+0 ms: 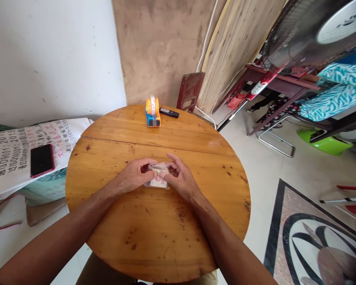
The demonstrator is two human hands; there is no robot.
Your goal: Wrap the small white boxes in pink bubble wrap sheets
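Observation:
Between my two hands is a small white packet [158, 182] with red print, wrapped in clear plastic, at the middle of the round wooden table [130, 227]. My left hand [135, 174] grips its left side, the thumb laid over the top. From the right, my right hand [182, 178] holds it too, thumb pressed on the upper face and index finger raised a little. The packet's far edge is partly covered by plastic and fingers. Its print is too small to read.
An orange and blue tape dispenser [153, 113] and a black remote control [169, 113] are at the table's far edge. A dark phone [42, 160] lies on white printed sacks [10, 146] to the left. A wooden chair [190, 91] stands behind; a fan [311, 35] and a seated person [338, 91] are right.

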